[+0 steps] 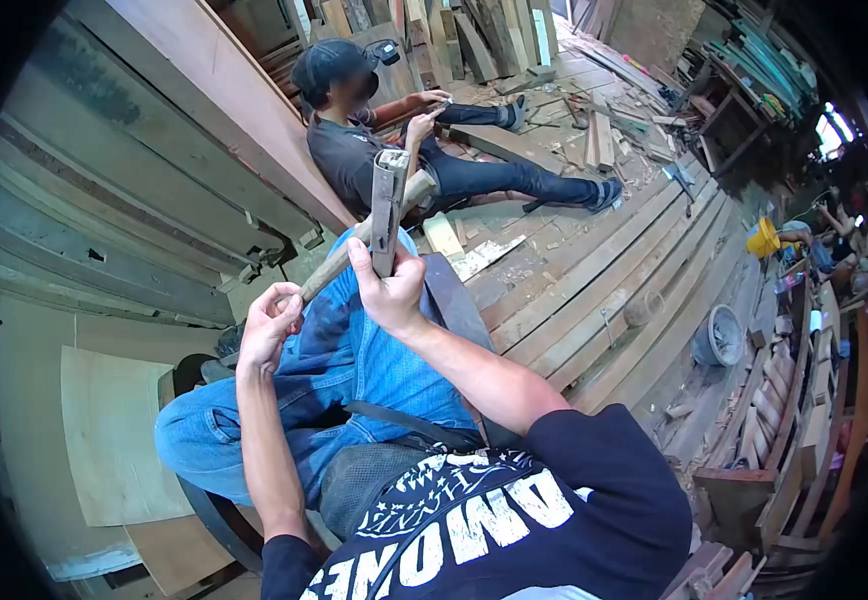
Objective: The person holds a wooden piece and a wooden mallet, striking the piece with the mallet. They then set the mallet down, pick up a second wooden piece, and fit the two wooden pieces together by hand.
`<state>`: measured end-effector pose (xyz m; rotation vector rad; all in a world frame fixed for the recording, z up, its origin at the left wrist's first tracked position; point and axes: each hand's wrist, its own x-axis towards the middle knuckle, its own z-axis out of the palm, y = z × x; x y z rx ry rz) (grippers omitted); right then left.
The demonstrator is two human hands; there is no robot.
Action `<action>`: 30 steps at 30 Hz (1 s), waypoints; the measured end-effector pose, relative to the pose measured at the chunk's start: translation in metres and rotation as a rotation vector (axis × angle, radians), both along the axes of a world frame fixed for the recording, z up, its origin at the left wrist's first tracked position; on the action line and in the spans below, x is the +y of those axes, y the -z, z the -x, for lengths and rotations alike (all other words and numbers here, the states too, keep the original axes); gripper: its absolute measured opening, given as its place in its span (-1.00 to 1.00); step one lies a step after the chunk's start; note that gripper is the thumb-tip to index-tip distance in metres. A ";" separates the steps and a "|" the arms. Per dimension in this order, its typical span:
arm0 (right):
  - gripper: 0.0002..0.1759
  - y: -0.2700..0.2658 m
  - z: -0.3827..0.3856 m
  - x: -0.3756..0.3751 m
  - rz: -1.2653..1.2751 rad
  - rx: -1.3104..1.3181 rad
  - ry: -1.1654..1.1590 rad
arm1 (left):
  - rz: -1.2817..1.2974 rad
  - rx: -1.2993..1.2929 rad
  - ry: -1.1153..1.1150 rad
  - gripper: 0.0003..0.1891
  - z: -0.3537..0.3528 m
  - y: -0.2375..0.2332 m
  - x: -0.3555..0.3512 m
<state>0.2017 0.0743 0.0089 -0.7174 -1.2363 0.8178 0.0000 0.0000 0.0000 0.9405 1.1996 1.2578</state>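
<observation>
Head camera view, looking down past a seated person's own lap: 2 bare hands work on a wooden stick (332, 268) and a long, narrow, worn metal piece (385, 205), both raised above the knees near the middle of the scene. The left hand (272, 325) pinches the near end of the stick between thumb and fingers. The right hand (392, 292) is wrapped around the lower part of the metal piece, thumb along its side, with the piece standing nearly upright. The stick slants up and to the right, passing behind the metal; whether the 2 are joined cannot be told. The hands are near each other but apart.

Below them are blue jeans (404, 372), legs folded, and a dark T-shirt (614, 500) with big white lettering, upside down from here.

Just beyond the metal piece, a co-worker (339, 160) in a dark cap (334, 68) sits on the floor with legs stretched out, holding something too small to identify. Wood offcuts (474, 45) lean behind.

To the right, long planks (564, 345) lie side by side, with a bucket (719, 338) near their far edge. To the left, a pale plywood sheet (114, 440) stands beside large timber boards (134, 190).
</observation>
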 end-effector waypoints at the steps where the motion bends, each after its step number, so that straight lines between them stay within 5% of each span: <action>1: -0.79 0.000 0.001 0.000 -0.001 0.020 0.005 | -0.004 -0.013 -0.002 -0.80 0.000 0.000 0.000; 7: -0.83 0.001 0.008 -0.008 -0.015 0.054 -0.020 | -0.029 -0.044 -0.100 -0.85 0.005 0.001 0.001; 13: -0.80 0.001 0.008 -0.009 0.004 0.074 -0.050 | 0.019 0.133 -0.097 -0.70 -0.007 -0.005 0.000; 16: -0.76 0.002 0.008 -0.008 0.051 0.143 -0.068 | 0.096 0.298 0.104 -0.61 -0.011 -0.004 -0.001; 30: -0.67 0.011 0.004 0.003 0.278 0.303 -0.173 | 0.060 0.195 0.079 -0.79 -0.009 -0.006 0.000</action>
